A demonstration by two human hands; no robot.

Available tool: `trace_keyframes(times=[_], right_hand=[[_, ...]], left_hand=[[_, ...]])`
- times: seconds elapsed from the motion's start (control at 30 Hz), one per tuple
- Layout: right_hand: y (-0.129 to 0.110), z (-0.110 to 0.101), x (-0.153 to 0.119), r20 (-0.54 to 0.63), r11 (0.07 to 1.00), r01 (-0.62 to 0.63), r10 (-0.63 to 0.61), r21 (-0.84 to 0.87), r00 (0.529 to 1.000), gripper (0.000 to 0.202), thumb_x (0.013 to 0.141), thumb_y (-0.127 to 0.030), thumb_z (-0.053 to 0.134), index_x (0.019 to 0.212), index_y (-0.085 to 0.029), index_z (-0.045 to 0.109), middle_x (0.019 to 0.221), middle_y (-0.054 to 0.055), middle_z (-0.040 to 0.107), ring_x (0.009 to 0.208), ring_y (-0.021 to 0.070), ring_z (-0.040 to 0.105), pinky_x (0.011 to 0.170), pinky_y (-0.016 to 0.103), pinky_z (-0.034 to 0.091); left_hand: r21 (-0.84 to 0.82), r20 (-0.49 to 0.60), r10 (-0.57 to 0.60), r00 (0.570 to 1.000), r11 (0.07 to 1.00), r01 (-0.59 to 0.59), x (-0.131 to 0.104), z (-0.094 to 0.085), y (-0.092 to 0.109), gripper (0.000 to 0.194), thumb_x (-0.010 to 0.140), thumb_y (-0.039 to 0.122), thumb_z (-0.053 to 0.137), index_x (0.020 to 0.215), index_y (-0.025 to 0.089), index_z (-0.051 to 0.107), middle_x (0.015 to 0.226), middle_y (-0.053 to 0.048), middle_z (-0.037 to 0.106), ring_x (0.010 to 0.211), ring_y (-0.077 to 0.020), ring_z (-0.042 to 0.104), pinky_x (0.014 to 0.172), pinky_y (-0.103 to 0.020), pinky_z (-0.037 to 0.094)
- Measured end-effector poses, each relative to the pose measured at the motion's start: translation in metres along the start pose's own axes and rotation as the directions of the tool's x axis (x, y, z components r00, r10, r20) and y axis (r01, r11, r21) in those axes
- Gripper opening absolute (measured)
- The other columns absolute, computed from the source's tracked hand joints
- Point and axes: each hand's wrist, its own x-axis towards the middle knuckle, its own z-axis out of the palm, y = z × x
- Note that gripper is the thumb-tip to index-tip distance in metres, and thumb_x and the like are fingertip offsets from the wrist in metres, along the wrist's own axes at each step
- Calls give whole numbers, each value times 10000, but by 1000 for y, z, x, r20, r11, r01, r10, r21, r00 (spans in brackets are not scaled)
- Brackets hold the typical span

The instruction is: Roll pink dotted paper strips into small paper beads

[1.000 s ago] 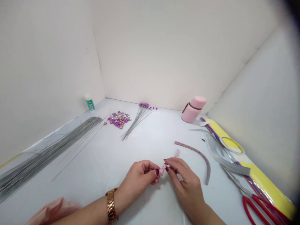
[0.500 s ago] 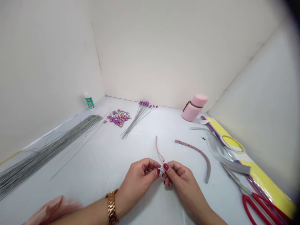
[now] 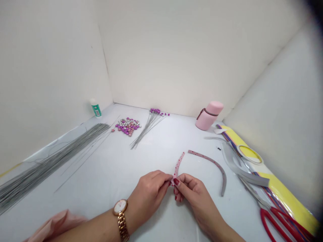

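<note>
A dotted strip (image 3: 178, 165) is pinched in the fingers of the left hand (image 3: 150, 189) and right hand (image 3: 194, 194), over the table (image 3: 156, 158). Folding seems in hand; a light, steady pinch is called for next.

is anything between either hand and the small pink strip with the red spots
Nothing visible: the left hand and right hand both pinch the near end of the pink strip directly. The closest loose item, a curved strip, lies off to the right, not between them.
</note>
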Motion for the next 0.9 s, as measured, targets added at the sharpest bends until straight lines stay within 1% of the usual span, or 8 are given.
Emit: trace_keyframes(times=[0.13, 0.4, 0.47, 0.57, 0.67, 0.73, 0.83, 0.9], right_hand=[[0, 1, 0, 4, 999, 31, -31, -30, 1000, 269, 765, -393, 571, 667, -145, 541, 575, -1, 566, 500, 101, 497, 495, 211, 382], [3, 2, 2, -13, 997, 8, -7, 80, 1000, 224, 768, -361, 579, 701, -149, 554, 581, -23, 559, 475, 78, 472, 467, 184, 351], [4, 1, 1, -21, 998, 36, -35, 52, 999, 196, 776, -337, 572, 717, -151, 556, 570, -27, 549, 493, 83, 470, 486, 186, 358], [2, 0, -1, -52, 987, 138, -143, -84, 988, 154, 789, -307, 555, 739, -162, 553, 591, -21, 542, 565, 111, 492, 546, 207, 382], [-1, 1, -4, -64, 957, 223, -238, -187, 969, 138, 792, -291, 538, 726, -171, 544, 640, -4, 557, 618, 140, 513, 576, 228, 395], [-2, 2, -5, -59, 951, 241, -256, -193, 965, 143, 799, -286, 525, 712, -173, 536, 642, 1, 560, 616, 143, 514, 573, 231, 398], [0, 1, -3, -25, 969, 209, -214, -134, 976, 154, 813, -288, 512, 713, -171, 521, 632, -2, 559, 602, 130, 501, 567, 226, 396], [3, 0, 0, -3, 983, 169, -170, -77, 985, 155, 817, -294, 512, 726, -169, 512, 624, -6, 556, 583, 117, 487, 548, 217, 385]], left_hand=[[22, -12, -4, 1000, 1000, 4, 2, 1, -1, 213, 839, 110, 410, 885, 174, 608, 788, -44, 639, 733, -143, 573, 682, -249, 449], [168, 7, 160, 987, 973, -159, 0, 3, -5, 229, 829, 83, 411, 917, 144, 614, 845, -85, 640, 790, -172, 575, 718, -279, 460], [97, -2, 100, 995, 990, -99, 0, 3, -3, 230, 817, 79, 420, 900, 153, 621, 825, -71, 642, 775, -167, 577, 712, -273, 454], [-166, -22, -175, 984, 972, 169, 4, 2, 2, 197, 786, 105, 461, 831, 165, 643, 776, -42, 652, 717, -148, 584, 674, -249, 449], [-481, 116, -432, 895, 764, 431, 8, 2, 3, 139, 730, 139, 521, 765, 147, 655, 715, -30, 660, 665, -138, 580, 627, -233, 441], [-633, 251, -498, 830, 564, 530, 10, 3, 2, 104, 689, 136, 555, 734, 121, 647, 656, -21, 643, 605, -117, 558, 599, -222, 427], [-753, 359, -510, 782, 336, 565, 11, 4, 0, 94, 667, 127, 571, 735, 94, 627, 642, -21, 623, 561, -87, 527, 590, -210, 409], [-760, 354, -519, 778, 325, 562, 11, 6, -1, 88, 661, 128, 575, 725, 92, 623, 635, -21, 616, 562, -86, 520, 587, -207, 399]])
